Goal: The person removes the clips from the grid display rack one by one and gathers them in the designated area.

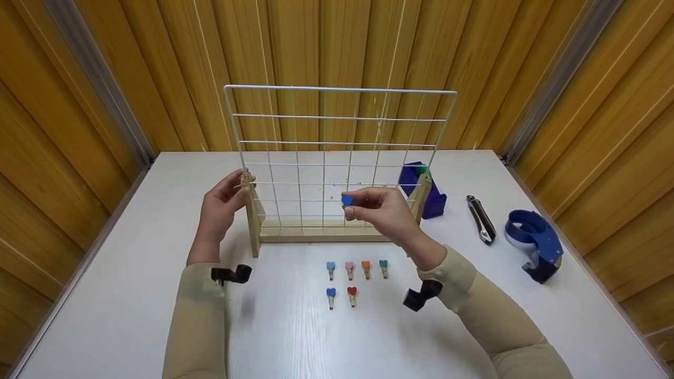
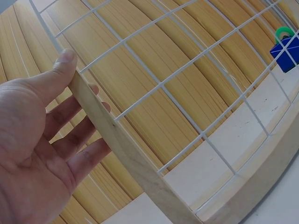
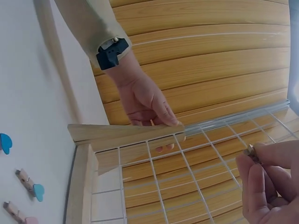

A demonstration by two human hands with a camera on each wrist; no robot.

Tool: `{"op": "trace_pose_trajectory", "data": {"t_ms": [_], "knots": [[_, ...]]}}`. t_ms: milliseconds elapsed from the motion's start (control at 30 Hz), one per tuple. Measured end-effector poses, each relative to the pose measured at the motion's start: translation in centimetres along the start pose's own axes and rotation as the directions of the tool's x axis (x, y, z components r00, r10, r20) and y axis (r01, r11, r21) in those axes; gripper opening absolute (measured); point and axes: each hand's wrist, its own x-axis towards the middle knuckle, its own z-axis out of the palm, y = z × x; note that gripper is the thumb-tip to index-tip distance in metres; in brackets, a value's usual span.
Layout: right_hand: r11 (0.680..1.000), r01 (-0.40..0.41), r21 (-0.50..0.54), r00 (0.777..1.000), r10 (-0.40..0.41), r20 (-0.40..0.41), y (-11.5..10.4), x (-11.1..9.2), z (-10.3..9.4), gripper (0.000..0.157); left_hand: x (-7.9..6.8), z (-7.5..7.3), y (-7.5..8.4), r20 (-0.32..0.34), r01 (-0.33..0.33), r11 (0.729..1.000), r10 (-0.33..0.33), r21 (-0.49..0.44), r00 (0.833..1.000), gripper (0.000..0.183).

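Note:
My left hand (image 1: 218, 209) grips the left wooden side post (image 2: 110, 128) of a stand, thumb on the near side and fingertips behind. A white wire grid (image 1: 339, 90) stands upright in that stand, above its wooden base bar (image 1: 326, 238). Between thumb and fingers, my right hand (image 1: 388, 215) pinches a small clothespin with a blue heart (image 1: 346, 200), in front of the grid's lower middle. In the right wrist view only a bit of the clothespin (image 3: 251, 151) shows among the fingers. Whether it touches a wire I cannot tell.
Several heart clothespins lie in two rows before the stand, among them a pink one (image 1: 349, 267) and a red one (image 1: 352, 292). To the right are a purple tape dispenser (image 1: 434, 205), a utility knife (image 1: 480, 218) and a blue tape cutter (image 1: 542, 242). Wood-patterned walls (image 1: 316, 42) surround the table.

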Motion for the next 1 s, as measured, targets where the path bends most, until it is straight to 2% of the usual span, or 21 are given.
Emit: {"op": "trace_pose_trajectory", "data": {"t_ms": [133, 367, 600, 767, 1000], "knots": [[1.0, -0.023, -0.011, 1.0, 0.023, 0.0, 1.2, -1.1, -0.2, 0.03, 0.1, 0.0, -0.1, -0.001, 0.005, 1.0, -0.005, -0.006, 1.0, 0.051], [0.999, -0.041, -0.011, 0.999, 0.041, 0.0, 3.4, -3.5, -0.6, 0.044, 0.1, 0.0, -0.1, -0.002, 0.018, 1.0, -0.018, -0.008, 1.0, 0.052], [0.995, -0.09, -0.04, 0.996, 0.089, -0.013, 5.5, -5.5, -1.4, 0.035, 0.0, -0.1, 0.0, 0.004, 0.008, 1.0, -0.008, -0.005, 1.0, 0.053], [0.982, -0.182, -0.057, 0.983, 0.181, -0.025, 7.1, -6.9, -1.8, 0.033, 0.0, -0.1, -0.1, -0.002, 0.019, 1.0, -0.019, -0.005, 1.0, 0.051], [0.951, -0.3, -0.068, 0.953, 0.302, 0.019, 10.0, -8.9, -1.2, 0.028, 0.0, 0.0, -0.1, -0.006, 0.018, 1.0, -0.018, -0.009, 1.0, 0.052]]}}
